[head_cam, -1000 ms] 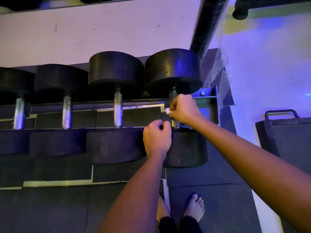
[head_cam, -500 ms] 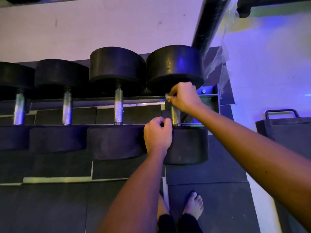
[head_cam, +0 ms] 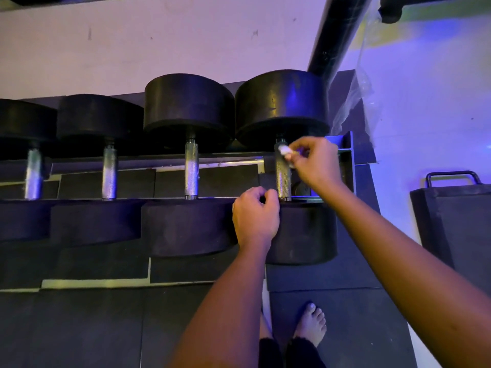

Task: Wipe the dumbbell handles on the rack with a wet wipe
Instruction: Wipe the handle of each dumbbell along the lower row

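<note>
Pinching crumpled white wipe [head_cam: 284, 150] against knurled metal handle [head_cam: 282, 179], right hand [head_cam: 317, 163]; left hand [head_cam: 255, 219] fisted

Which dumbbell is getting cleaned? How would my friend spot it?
Find the dark metal rack by the pale wall. Black round-ended dumbbells lie across it; take the rightmost dumbbell. Only its silver handle has a small white wipe against it.
</note>
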